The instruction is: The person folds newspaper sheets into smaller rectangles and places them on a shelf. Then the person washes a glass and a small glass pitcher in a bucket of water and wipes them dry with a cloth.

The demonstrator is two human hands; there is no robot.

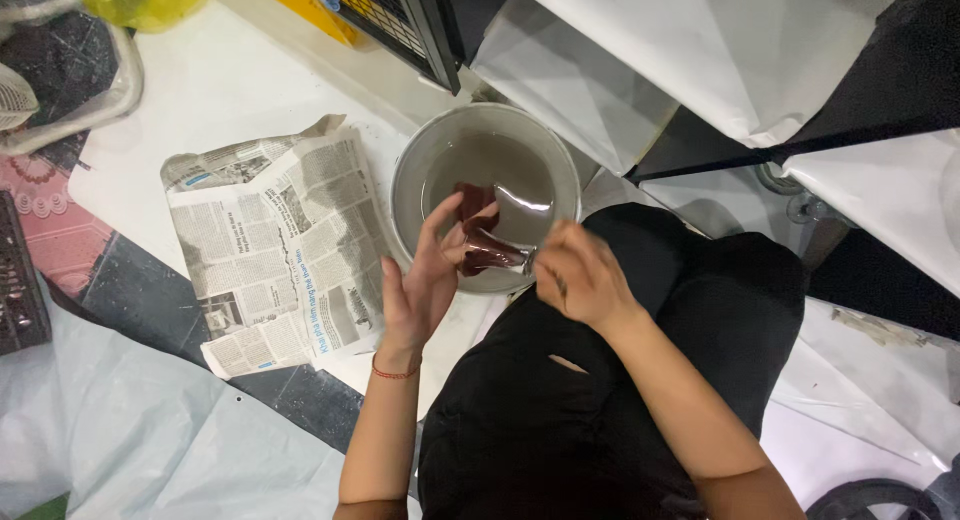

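A grey metal bowl [410, 180] of murky water stands on the floor in front of my knees. Over its near rim my left hand [425, 280] holds a dark reddish-brown piece [478, 230], wet and glossy, thumb and fingers around it. My right hand [578, 275] is closed at the piece's right end, where a small shiny bit shows; I cannot tell what it is. A red thread bracelet [393, 372] circles my left wrist.
A crumpled newspaper [275, 245] lies left of the bowl on a white board [210, 80]. White paper sheets [700, 50] and a black frame [440, 30] lie beyond. A yellow bag [140, 0] is top left. My black-clad legs [600, 380] fill the lower middle.
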